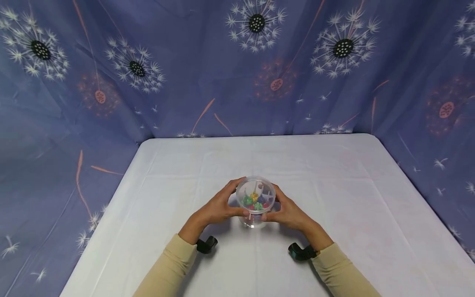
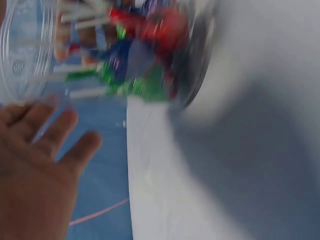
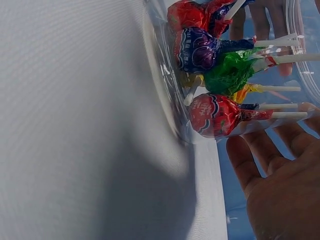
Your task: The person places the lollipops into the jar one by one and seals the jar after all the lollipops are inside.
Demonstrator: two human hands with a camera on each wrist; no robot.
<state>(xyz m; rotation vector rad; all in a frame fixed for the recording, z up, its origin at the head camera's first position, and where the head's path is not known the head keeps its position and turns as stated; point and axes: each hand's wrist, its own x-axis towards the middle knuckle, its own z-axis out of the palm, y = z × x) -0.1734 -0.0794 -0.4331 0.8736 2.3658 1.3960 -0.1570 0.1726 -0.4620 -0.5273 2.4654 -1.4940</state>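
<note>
A clear plastic jar point(image 1: 253, 223) stands over the middle of the white table, its round transparent lid point(image 1: 256, 178) at the top. My left hand point(image 1: 218, 207) holds the jar from the left, close under the lid, and my right hand point(image 1: 292, 211) holds it from the right at the same height. Thumbs lie on the near side; the other fingers reach around the far side. Wrapped lollipops point(image 3: 215, 114) in red, blue, green and yellow fill the lower part, white sticks toward the lid. In the left wrist view the lollipops point(image 2: 157, 32) look blurred.
A white cloth covers the table point(image 1: 178, 165). Behind and beside it hangs a blue curtain point(image 1: 208, 74) with a dandelion pattern. Black wrist cameras point(image 1: 301, 251) sit at both sleeve cuffs, low over the table.
</note>
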